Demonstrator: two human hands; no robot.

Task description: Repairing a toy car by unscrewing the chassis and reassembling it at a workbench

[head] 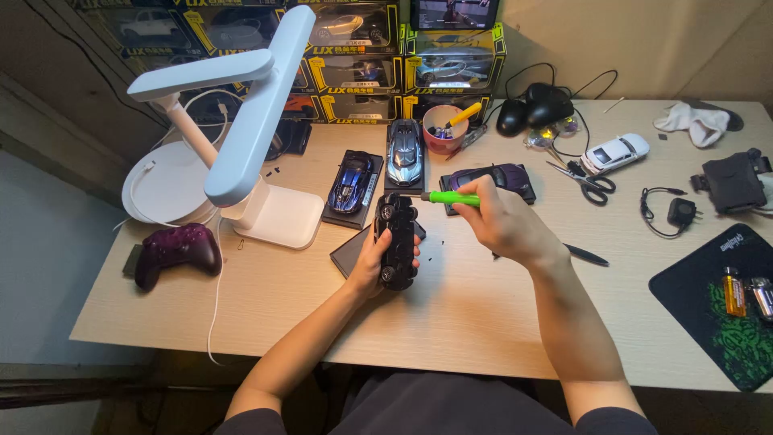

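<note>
Upturned model car point(398, 242), lengthwise away

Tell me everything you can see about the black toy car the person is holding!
The black toy car is a small model turned upside down, so its dark underside and black wheels face up. It looks like shiny metal or plastic. The left hand grips it from the side, holding it just above the wooden desk. The right hand holds a green-handled screwdriver whose tip meets the car's far end.
</note>
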